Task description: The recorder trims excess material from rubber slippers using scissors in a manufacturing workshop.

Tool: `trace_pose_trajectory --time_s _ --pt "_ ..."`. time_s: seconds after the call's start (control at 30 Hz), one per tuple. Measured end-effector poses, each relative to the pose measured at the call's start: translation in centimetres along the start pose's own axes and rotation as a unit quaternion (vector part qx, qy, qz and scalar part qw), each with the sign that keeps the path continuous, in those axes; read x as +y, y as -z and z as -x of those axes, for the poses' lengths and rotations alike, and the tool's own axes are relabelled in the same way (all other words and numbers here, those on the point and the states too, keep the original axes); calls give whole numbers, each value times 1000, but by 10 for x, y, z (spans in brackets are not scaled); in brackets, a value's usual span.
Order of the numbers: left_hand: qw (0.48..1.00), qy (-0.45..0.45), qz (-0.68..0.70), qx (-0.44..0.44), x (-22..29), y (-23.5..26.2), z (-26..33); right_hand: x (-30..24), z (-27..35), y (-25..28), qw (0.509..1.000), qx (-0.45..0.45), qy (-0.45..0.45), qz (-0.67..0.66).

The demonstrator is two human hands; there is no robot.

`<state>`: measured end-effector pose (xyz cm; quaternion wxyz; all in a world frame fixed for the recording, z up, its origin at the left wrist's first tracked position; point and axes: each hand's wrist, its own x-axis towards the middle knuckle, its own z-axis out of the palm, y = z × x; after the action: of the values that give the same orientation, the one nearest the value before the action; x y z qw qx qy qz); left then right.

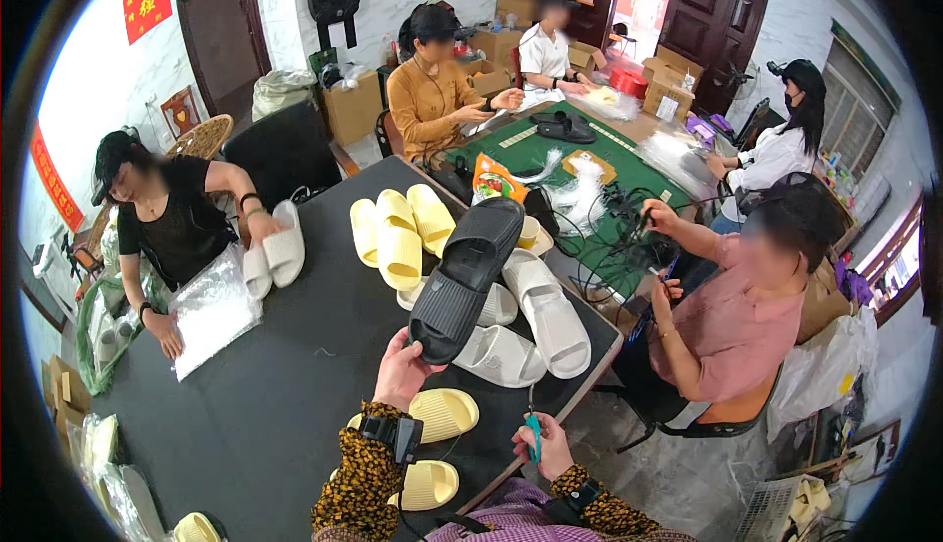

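Note:
Black slide slippers, seemingly a pair lying end over end, are raised above the dark table, gripped at the near end by my left hand. My right hand is closed around small teal-handled scissors, low by the table's right edge. Beneath and beside the black slippers lie light grey slippers. Farther off sits a cluster of yellow slippers. Close to my left forearm are two more yellow slippers, one above the other, partly hidden by my sleeve and wrist device.
Across the dark table, a person in black handles pale slippers and a clear plastic bag. At right, a person in pink holds dark cords beside a green table. Bagged slippers lie at the near left.

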<state>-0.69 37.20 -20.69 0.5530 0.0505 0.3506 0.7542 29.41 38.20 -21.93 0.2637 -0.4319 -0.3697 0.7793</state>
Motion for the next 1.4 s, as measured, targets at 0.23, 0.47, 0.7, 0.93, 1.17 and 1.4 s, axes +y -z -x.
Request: trace_pose_trajectory --time_s 0.23,0.47,0.7,0.93,1.17,1.4 --pt "958 -35 -260 114 -10 17 17 10 -7 -11 979 -157 127 -33" --pt "940 -50 -295 162 37 58 89 21 -1 -25 995 -79 -37 49" --pt "831 -40 -505 228 12 122 181 25 8 -39 988 -119 -37 92" --pt "825 30 -552 112 -35 79 196 31 18 -40 983 -135 -27 118" --pt "901 67 -423 70 -59 57 159 27 34 -32 987 -96 1 125" --pt "929 105 -347 72 -63 56 148 27 44 -15 989 -78 -6 126"
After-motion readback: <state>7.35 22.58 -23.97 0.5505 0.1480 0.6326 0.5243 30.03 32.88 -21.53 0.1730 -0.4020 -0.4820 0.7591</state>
